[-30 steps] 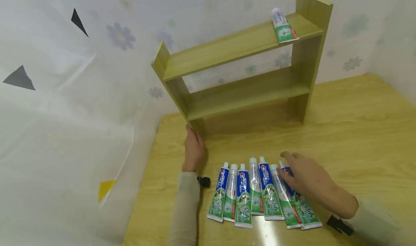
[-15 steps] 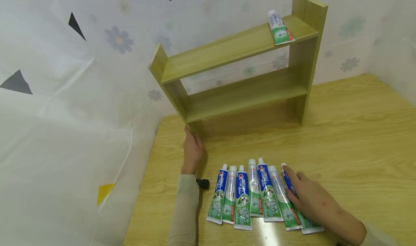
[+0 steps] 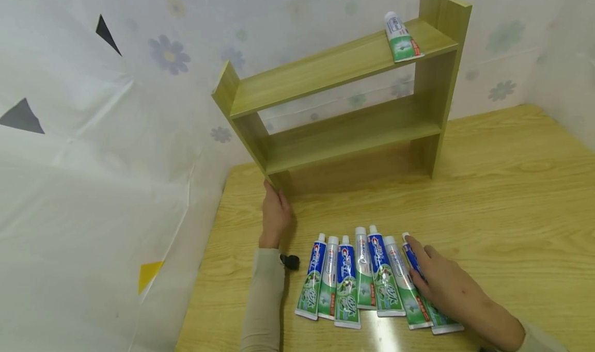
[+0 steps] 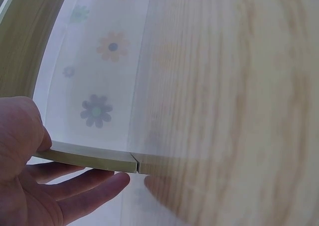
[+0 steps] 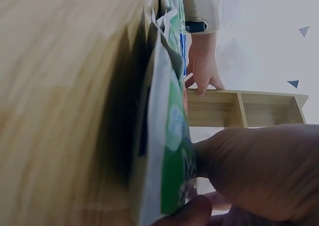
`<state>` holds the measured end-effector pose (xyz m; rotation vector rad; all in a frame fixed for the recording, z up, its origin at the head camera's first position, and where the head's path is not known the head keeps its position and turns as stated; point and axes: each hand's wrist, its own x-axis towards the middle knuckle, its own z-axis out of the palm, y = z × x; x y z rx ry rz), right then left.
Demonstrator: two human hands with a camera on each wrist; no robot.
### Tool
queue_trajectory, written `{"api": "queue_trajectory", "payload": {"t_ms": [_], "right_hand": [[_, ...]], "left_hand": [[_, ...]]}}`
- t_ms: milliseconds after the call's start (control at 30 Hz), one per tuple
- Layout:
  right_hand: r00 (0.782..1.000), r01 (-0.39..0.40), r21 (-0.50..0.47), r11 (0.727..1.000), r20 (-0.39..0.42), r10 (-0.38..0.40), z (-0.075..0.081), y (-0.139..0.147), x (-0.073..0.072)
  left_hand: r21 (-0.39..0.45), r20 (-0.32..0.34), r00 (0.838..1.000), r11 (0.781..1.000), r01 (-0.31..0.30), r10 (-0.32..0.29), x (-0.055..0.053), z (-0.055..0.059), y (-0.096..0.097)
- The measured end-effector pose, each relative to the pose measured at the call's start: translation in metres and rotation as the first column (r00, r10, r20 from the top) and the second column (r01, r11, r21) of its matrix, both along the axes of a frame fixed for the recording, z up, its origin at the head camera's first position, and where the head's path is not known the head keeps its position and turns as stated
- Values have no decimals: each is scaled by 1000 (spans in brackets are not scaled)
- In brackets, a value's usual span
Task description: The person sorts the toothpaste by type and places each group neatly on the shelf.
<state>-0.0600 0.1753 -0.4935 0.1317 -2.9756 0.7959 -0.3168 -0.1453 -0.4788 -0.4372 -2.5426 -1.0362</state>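
Note:
My left hand (image 3: 276, 215) grips the lower left side panel of a small wooden shelf (image 3: 325, 81). In the left wrist view its thumb lies on one face of the panel (image 4: 92, 160) and its fingers on the other. My right hand (image 3: 450, 282) holds the rightmost blue-and-green toothpaste tube (image 3: 447, 324), thumb on one side and fingers on the other. The right wrist view shows that tube's (image 5: 172, 171) flat end close up, beside a dark shadow on the table. Much of the tube's middle is hidden by the hand.
Left of the held tube lies a row of several toothpaste tubes (image 3: 346, 287), caps toward the shelf. Another white-and-green tube (image 3: 402, 41) lies on the top shelf board at the right. The wooden table (image 3: 520, 187) meets a flowered wall covering (image 3: 172, 52) behind.
My right hand has come down and slightly right onto the rightmost tube and taken hold of it. That tube's flat end has shifted slightly. The left hand stays on the shelf.

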Motion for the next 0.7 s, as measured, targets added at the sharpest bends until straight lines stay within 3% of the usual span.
{"api": "queue_trajectory", "payload": {"t_ms": [300,533,633,667,700], "right_hand": [[999,-3,-26,1000,-42,2,-1,0,1],[999,6,-54,999,-48,-9,-2,0,0],[998,2,-52,999,-68,-6,-1,1,0],[997,-2,-45,999,-81,-1,0,1,-1],[995,-8,-41,999,-102,4,1,2,-2]], "left_hand": [[-3,0,1000,1000,-1,1,1,1,0],[-17,-93,996,1000,5,-7,-6,-9,-2],[-24,-79,997,1000,11,-12,-6,-10,-3],[-34,-55,998,999,-3,2,0,-2,0],[-30,-44,999,1000,-6,4,0,-2,-1]]}}
